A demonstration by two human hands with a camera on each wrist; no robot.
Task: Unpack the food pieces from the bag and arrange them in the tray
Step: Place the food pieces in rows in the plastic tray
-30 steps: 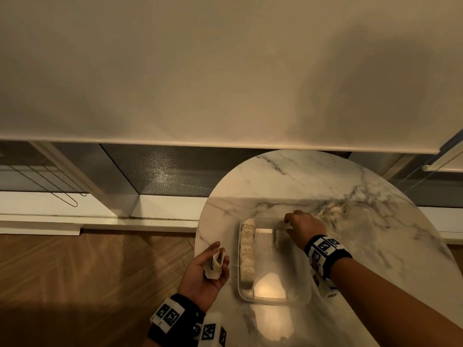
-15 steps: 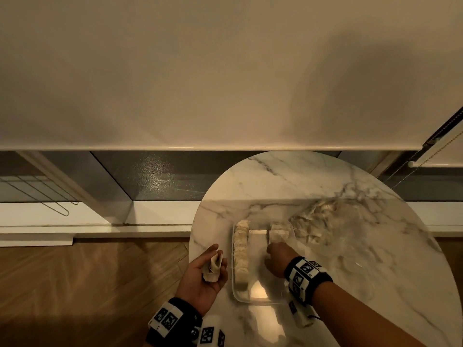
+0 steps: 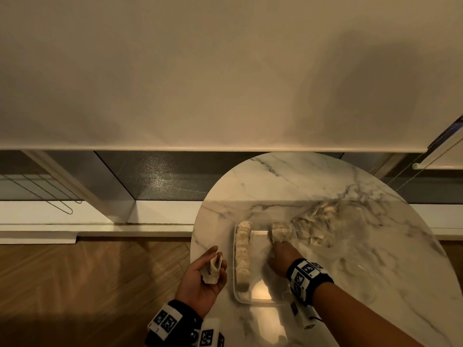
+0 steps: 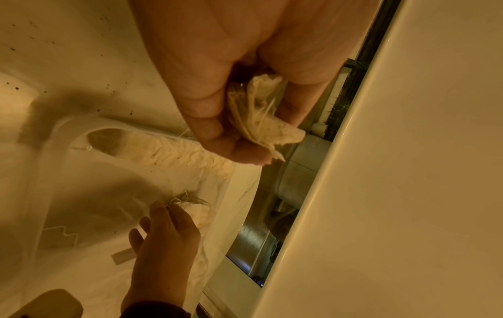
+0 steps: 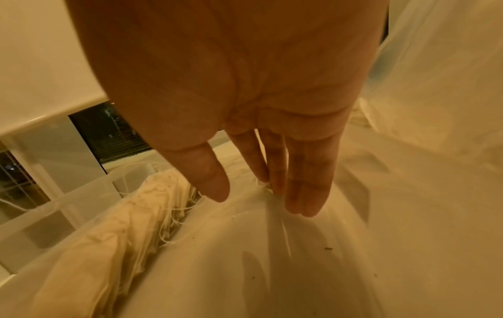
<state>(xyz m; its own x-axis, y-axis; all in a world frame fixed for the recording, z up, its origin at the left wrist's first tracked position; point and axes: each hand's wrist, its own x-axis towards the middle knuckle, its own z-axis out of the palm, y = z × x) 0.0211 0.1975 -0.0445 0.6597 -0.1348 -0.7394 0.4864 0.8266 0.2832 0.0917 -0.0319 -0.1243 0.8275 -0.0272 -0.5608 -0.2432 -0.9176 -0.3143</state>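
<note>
Since half a second ago, little has moved: right hand [image 3: 280,259], fingers straight, touches a food piece [image 3: 281,231] at the tray's [image 3: 260,300] upper right; left hand [image 3: 204,279] still clutches another piece [image 3: 213,267], lower centre.

My left wrist band [image 3: 175,321] at lower centre, black strap, white tiles with black square-code markers, my right wrist band [image 3: 307,276] alike, small white unit and thin cable beneath, forearms bare.
</note>
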